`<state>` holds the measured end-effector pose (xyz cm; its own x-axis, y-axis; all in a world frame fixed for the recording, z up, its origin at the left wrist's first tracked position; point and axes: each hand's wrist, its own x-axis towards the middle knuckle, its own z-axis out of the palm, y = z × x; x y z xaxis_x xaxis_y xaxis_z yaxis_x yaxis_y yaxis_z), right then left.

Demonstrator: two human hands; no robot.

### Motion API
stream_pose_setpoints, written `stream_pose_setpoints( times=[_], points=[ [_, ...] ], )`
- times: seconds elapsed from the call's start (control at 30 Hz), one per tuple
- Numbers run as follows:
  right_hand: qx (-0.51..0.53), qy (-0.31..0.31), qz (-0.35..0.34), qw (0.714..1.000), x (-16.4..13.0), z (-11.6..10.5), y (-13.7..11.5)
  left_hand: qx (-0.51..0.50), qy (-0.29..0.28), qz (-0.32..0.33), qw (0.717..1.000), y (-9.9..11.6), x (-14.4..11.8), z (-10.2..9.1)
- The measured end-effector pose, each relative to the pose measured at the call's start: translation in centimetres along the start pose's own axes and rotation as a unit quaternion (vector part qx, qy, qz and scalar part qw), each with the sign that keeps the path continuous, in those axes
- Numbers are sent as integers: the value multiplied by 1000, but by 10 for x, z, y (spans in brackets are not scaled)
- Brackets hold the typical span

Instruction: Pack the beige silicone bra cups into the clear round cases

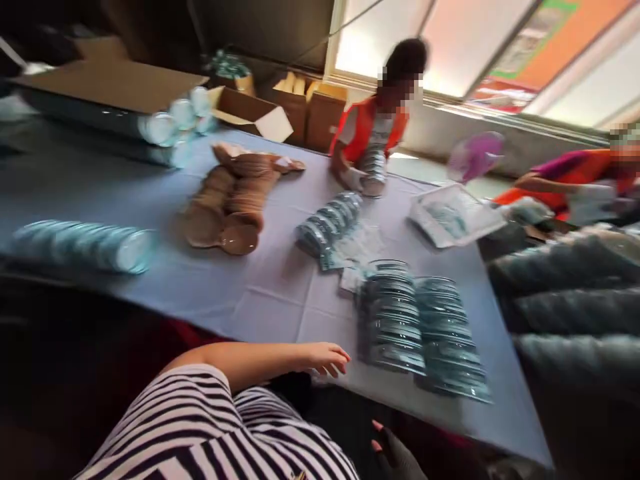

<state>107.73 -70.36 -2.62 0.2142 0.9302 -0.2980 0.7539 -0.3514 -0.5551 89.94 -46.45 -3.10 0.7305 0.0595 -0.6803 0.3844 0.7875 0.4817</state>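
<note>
My left hand reaches out from a striped sleeve and rests at the near edge of the table, which has a pale blue cloth. Its fingers are apart and it holds nothing. Just to its right stand two leaning stacks of teal-rimmed round lids. My right hand shows only partly at the bottom edge, dark and below the table edge, touching nothing that I can see. The picture is blurred.
On the table lie a row of teal lids, brown discs in stacks, a wrapped sleeve of cups and a white tray. Two people in orange vests work at the far side. Cardboard boxes stand behind.
</note>
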Motion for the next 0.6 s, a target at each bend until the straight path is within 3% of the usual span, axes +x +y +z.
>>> stream_pose_setpoints(
  times=[0.07,0.13,0.2,0.3,0.43,0.5,0.6],
  points=[
    [41,-77,21,996,3,62,-48,-61,151,19,986,-38,-62,-75],
    [65,-144,42,987,12,109,-90,-133,285,32,949,-75,-120,-133],
    [64,-192,21,979,31,137,-129,-209,395,46,893,-105,-169,-177],
    [52,-222,-28,973,70,157,-182,-292,515,86,802,-131,-225,-228],
    [33,-219,-68,973,129,167,-241,-312,622,177,696,-125,-287,-297],
    [25,-217,-87,972,159,172,-265,-300,677,222,634,-105,-323,-339],
    [6,-194,-106,975,207,187,-295,-266,763,276,520,-63,-386,-409]
  ],
)
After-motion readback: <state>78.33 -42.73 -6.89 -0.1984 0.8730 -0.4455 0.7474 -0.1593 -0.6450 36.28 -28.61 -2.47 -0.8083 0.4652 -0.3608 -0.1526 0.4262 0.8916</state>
